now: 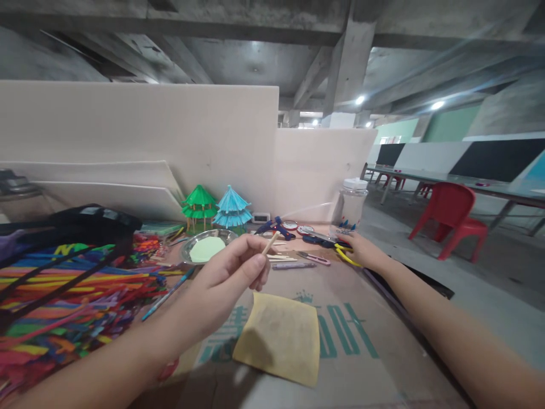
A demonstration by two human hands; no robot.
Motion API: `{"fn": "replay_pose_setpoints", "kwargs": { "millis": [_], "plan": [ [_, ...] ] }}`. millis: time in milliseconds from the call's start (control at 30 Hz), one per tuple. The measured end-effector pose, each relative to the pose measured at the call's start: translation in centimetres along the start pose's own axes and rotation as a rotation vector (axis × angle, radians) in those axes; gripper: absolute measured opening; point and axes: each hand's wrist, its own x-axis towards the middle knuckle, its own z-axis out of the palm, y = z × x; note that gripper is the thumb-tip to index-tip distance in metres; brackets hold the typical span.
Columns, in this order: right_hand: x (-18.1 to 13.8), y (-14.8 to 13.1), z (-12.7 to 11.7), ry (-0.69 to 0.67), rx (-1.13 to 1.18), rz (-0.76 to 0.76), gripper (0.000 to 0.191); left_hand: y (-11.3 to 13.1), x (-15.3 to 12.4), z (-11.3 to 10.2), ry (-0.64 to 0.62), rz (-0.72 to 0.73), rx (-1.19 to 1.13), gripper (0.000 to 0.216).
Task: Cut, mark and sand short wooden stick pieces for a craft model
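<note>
Two bare forearms reach over a cardboard-covered table (366,363). Left hand (232,272) pinches a thin wooden stick (271,242) near its lower end between thumb and fingertips, so most of it juts up past the grip. It looks light, stiff and easy to snap, best held near its middle. Right hand (361,251) rests on yellow-handled scissors (346,254); whether it grips them cannot be told. Below lies a yellow cloth (281,338).
</note>
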Motion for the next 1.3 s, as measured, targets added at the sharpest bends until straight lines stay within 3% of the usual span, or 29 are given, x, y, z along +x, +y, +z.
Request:
{"fn": "replay_pose_setpoints", "kwargs": {
  "millis": [167,300,367,500,600,900,1033,1300],
  "plan": [
    [0.0,-0.7,-2.1,0.081,0.113,0.044,0.051,0.1,0.2,-0.2,0.02,0.045,-0.006,0.025],
    [-0.5,-3.6,-4.8,0.107,0.216,0.048,0.044,-0.1,0.4,-0.5,0.086,0.106,0.062,0.017],
    [-1.3,-6.1,-6.2,0.084,0.294,-0.018,0.044,-0.1,0.5,-0.7,0.13,0.133,0.101,0.011],
    [-3.8,-11.7,-8.0,0.06,0.598,-0.339,0.041,0.3,0.5,-1.0,0.192,0.15,0.146,0.008],
    [-5.8,-14.8,-7.9,0.029,0.714,-0.426,0.043,0.5,0.4,-1.0,0.221,0.166,0.187,0.007],
    [-9.7,-20.6,-8.1,-0.083,1.033,-0.398,0.063,1.2,0.2,-1.0,0.356,0.271,0.33,0.002],
    [-10.3,-21.3,-7.6,-0.141,1.07,-0.355,0.065,1.1,0.1,-1.4,0.403,0.325,0.496,0.003],
    [-10.6,-21.5,-6.6,-0.218,1.114,-0.28,0.065,0.8,-0.1,-1.9,0.365,0.356,0.618,0.006]
  ]
}}
